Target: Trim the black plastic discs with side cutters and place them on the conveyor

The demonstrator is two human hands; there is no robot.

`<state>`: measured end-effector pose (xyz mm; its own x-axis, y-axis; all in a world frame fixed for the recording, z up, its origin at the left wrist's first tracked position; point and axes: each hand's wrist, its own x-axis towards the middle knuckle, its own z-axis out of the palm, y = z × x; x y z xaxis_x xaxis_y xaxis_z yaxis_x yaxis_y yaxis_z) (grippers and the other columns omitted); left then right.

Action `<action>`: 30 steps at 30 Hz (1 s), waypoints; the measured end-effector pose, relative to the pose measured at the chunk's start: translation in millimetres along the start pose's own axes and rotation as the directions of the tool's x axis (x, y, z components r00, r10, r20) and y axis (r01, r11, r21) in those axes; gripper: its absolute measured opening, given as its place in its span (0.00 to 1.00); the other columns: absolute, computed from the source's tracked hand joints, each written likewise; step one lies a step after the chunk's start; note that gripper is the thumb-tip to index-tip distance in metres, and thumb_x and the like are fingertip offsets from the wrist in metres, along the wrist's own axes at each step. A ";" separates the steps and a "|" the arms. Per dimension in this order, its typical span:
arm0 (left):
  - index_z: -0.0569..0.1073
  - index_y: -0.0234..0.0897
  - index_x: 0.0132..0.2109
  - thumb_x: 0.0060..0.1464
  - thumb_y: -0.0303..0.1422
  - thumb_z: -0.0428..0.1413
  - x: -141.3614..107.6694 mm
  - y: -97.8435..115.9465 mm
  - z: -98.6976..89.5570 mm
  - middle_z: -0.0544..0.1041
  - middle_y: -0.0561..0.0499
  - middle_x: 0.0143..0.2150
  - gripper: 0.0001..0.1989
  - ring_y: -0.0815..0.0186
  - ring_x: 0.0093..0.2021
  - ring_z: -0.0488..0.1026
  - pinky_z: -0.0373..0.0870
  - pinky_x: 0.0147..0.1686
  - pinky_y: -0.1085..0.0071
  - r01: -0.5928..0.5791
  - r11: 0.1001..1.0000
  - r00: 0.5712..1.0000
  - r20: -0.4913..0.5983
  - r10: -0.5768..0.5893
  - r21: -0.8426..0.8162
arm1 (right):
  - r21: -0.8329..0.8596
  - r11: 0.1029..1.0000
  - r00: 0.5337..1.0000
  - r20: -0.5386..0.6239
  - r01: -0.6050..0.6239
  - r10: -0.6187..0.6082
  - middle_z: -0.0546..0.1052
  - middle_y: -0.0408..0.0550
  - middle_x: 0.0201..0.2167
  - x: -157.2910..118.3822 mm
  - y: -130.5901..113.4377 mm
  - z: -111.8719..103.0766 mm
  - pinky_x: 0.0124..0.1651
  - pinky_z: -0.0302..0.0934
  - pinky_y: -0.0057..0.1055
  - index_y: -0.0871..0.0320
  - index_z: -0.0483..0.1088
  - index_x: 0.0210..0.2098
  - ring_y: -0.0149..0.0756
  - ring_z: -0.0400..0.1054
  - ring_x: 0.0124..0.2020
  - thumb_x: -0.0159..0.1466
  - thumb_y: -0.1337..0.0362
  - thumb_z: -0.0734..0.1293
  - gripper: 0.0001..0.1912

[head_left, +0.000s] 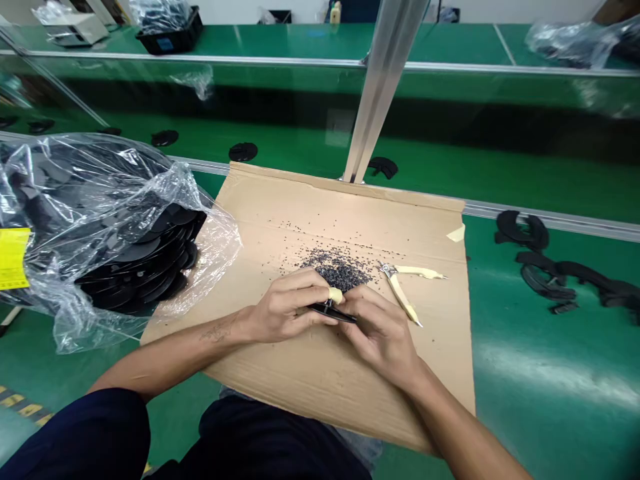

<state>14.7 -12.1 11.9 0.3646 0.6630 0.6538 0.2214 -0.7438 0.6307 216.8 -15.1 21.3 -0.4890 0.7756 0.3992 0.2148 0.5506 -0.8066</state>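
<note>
A flat black plastic part [336, 312] is held between both hands over a brown cardboard sheet [300, 363]. My left hand [293, 307] grips it from the left, with pale yellow tape around one fingertip. Closed on its right end is my right hand [377, 323]; some of the part is hidden by the fingers. Just beyond the hands lies a pile of small black bits [343, 267], with more scattered around it. To the right, a pair of nippers [400, 283] with pale yellow handles rests on the cardboard, jaws toward the pile.
On the left, a clear plastic bag [100, 200] holds many stacked black discs [145, 267]. Loose curved black parts [523, 230] lie on the green table [550, 373] at right. A metal post [377, 93] rises behind the cardboard. A black bin [170, 37] stands on the upper shelf.
</note>
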 end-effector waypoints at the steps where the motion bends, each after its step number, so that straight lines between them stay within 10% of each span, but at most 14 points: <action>1: 0.75 0.35 0.49 0.61 0.33 0.61 0.4 -0.1 0.0 0.78 0.48 0.36 0.11 0.68 0.34 0.73 0.73 0.34 0.69 -0.006 1.000 1.000 0.002 0.006 -0.005 | 0.002 1.000 1.000 0.000 0.006 -0.006 0.73 0.47 0.33 0.2 0.5 0.0 0.32 0.64 0.31 0.57 0.72 0.37 0.33 0.69 0.32 0.66 0.71 0.65 0.05; 23: 0.76 0.38 0.50 0.60 0.38 0.61 -2.4 -0.3 1.0 0.77 0.46 0.42 0.14 0.65 0.42 0.76 0.76 0.39 0.67 0.096 0.992 0.995 0.014 -0.095 -0.081 | 0.039 0.997 0.998 -0.005 0.060 -0.060 0.76 0.49 0.38 0.9 4.1 -6.2 0.34 0.68 0.32 0.56 0.73 0.39 0.34 0.72 0.35 0.66 0.71 0.66 0.05; 27: 0.76 0.37 0.51 0.63 0.31 0.58 -0.8 -4.1 1.2 0.79 0.43 0.48 0.10 0.63 0.48 0.77 0.79 0.45 0.63 0.135 0.988 0.991 -0.015 -0.136 -0.070 | -0.268 0.963 0.994 0.111 0.011 0.019 0.75 0.55 0.50 6.2 13.0 -37.0 0.48 0.71 0.44 0.53 0.72 0.53 0.46 0.72 0.50 0.65 0.59 0.70 0.17; 30: 0.77 0.36 0.51 0.61 0.30 0.59 0.3 -8.5 1.3 0.81 0.45 0.42 0.11 0.65 0.42 0.78 0.79 0.41 0.66 0.136 0.990 0.987 -0.082 -0.138 -0.029 | -0.678 0.725 0.982 0.030 -0.119 0.189 0.73 0.61 0.51 5.1 29.5 -65.6 0.50 0.68 0.55 0.55 0.71 0.55 0.58 0.68 0.53 0.63 0.48 0.70 0.26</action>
<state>14.1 -5.7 6.2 0.2553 0.7641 0.5924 0.2426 -0.6438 0.7258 276.1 25.3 28.1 -0.4644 0.8562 0.2264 0.7873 0.5162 -0.3372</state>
